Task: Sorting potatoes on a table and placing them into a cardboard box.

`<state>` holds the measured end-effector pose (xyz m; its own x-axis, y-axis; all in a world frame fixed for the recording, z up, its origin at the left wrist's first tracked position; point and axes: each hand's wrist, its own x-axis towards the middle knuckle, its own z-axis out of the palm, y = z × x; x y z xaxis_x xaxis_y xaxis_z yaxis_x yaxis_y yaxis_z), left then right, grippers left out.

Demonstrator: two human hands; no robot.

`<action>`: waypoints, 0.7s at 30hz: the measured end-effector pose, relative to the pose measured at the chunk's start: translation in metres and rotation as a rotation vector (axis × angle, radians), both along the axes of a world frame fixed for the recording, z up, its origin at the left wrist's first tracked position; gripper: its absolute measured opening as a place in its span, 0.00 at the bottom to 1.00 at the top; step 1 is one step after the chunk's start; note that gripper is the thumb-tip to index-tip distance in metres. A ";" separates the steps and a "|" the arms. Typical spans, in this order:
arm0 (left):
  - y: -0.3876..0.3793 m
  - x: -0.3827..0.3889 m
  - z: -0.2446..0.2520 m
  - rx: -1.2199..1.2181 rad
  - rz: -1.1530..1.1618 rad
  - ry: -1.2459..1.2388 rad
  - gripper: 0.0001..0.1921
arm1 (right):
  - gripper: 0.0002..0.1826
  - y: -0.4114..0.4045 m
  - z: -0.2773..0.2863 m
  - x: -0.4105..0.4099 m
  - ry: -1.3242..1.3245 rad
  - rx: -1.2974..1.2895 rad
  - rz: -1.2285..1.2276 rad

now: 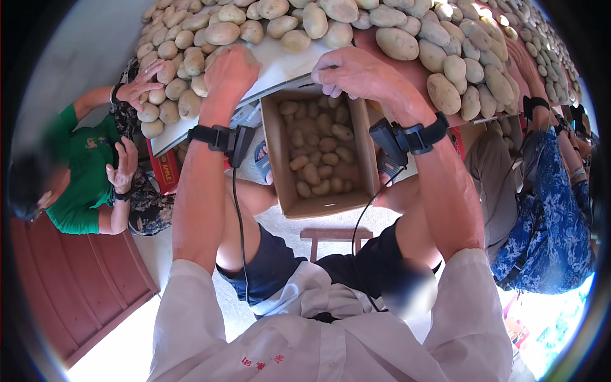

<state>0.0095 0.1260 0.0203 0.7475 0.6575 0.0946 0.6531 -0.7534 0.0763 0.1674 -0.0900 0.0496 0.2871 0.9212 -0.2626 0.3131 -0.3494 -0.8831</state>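
My left hand (231, 74) is curled over the near edge of the white tabletop (274, 64). A potato (250, 56) shows partly past its fingers, mostly hidden by the hand. Over the far rim of an open cardboard box (274, 157) hangs my right hand (351, 71), palm down with bent fingers. No object shows in it, but its palm is hidden. The box stands between my legs on the floor, with many potatoes (312, 174) loose in its bottom. A wide heap of potatoes (281, 26) covers the table beyond both hands.
At left, a person in a green top (90, 148) has one hand (143, 83) on the heap. Another person's hand (522, 59) reaches the potatoes at right. A red carton (164, 169) stands under the table. Cables (235, 215) run from both my wrists.
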 end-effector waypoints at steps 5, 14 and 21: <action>0.000 0.008 0.001 -0.129 -0.009 0.034 0.25 | 0.17 0.002 0.003 -0.002 -0.013 -0.013 -0.007; -0.029 0.003 0.016 -0.437 -0.067 0.132 0.38 | 0.19 0.006 -0.006 0.003 -0.045 -0.049 0.038; -0.039 -0.008 0.014 -0.598 -0.220 -0.017 0.31 | 0.17 0.005 -0.006 0.004 -0.056 -0.022 0.068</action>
